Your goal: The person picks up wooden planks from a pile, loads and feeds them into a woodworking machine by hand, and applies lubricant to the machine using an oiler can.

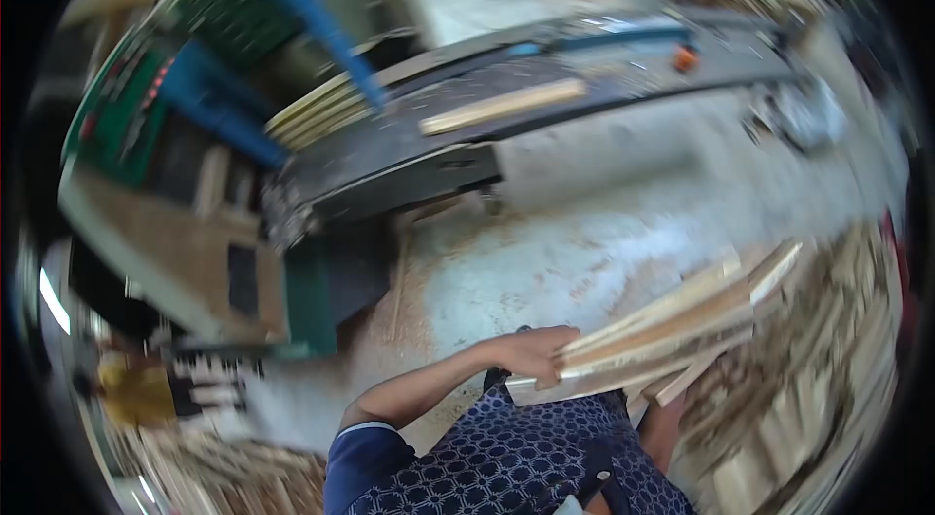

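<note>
Boards [643, 345] seem mid-carry, calling for steady support: left grip [536, 355] clasps 1 end; right grip, mostly hidden, I cannot tell.

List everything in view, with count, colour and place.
strips: several, pale tan, before the chest
table: one, dark grey, upper middle
board: one, pale yellow, on the table
stacked boards: several, yellowish, table's left end
blue bar: one, blue, above the table
panel: one, green, far left
orange thing: one, unclear, on the table
wood piles: several, tan, around edges
person: one, yellow top, lower left
shirt: one, patterned navy, bottom
left hand: one, bare, gripping strips
right arm: one, bare, hand hidden
</note>
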Tool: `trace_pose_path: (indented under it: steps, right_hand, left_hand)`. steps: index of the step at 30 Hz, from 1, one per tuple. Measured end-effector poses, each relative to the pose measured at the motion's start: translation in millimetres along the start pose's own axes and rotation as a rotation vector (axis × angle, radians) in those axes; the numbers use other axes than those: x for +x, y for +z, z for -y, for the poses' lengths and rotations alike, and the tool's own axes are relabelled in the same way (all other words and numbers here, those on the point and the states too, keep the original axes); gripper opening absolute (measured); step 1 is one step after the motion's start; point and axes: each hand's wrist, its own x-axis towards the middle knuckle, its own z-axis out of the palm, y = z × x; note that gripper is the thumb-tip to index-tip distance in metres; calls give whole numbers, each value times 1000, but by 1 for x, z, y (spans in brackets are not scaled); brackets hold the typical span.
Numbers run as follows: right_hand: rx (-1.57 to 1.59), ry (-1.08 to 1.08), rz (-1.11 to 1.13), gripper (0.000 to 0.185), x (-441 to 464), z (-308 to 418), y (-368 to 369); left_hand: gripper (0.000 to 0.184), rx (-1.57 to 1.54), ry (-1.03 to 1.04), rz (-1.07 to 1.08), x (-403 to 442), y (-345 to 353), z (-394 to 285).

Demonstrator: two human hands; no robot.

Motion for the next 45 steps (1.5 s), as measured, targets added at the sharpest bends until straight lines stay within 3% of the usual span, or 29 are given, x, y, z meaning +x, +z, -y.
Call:
trace_pose_path:
  steps: [1,5,7,8,9,12,15,17,19,21,23,25,30,35,39,41,42,43,45]
  right_hand:
    - [8,76,34,90,9,-24,7]
    - [33,316,165,91,32,-102,46]
    - [53,398,210,91,39,-133,66]
    - [63,434,232,92,44,-148,75]
    - [75,460,249,92,48,-161,85]
    - [108,531,291,92,67,-196,104]
    - [105,565,331,93,101,-227,117]
    - [55,600,376,95,129,-246,128]
    - [55,665,448,101,146,-249,160]
    - [48,650,374,101,167,-257,154]
    - [24,610,327,100,184,-264,146]
    - [-15,527,202,99,202,-273,136]
    - [55,335,143,97,247,-296,133]
    - [14,249,89,95,280,-298,133]
    - [-98,228,139,96,278,-291,142]
    - [-21,277,81,100,271,-293,149]
    - [-50,275,72,100,265,-295,151]
    - [-78,272,63,99,258,-299,153]
    - [-108,263,57,98,240,-307,157]
  left_hand:
    - [77,260,-53,-119,-17,4,14]
    - [84,12,-224,-395,-86,12,-18]
    - [99,-145,-253,-524,-107,6,-22]
    - [108,-54,-227,-726,-107,14,-15]
    - [108,-48,-230,-737,-113,14,-11]
    - [107,-104,-247,-1026,-127,-1,-8]
    - [101,-96,-303,-991,-180,-60,-7]
    - [98,320,-359,-1066,-244,-120,-12]
    - [101,448,-422,-1147,-315,-186,-38]
    - [96,411,-337,-1244,-380,-246,-83]
    - [90,259,-388,-1247,-432,-304,-113]
    - [90,273,-427,-1210,-473,-359,-135]
    - [94,319,-559,-1050,-520,-490,-152]
    - [94,67,-595,-878,-554,-603,-103]
    - [98,130,-665,-827,-548,-671,-58]
    - [98,78,-584,-717,-538,-688,-47]
    - [96,50,-494,-767,-533,-692,-37]
    - [107,64,-469,-677,-529,-702,-21]
    - [106,17,-462,-631,-527,-711,4]
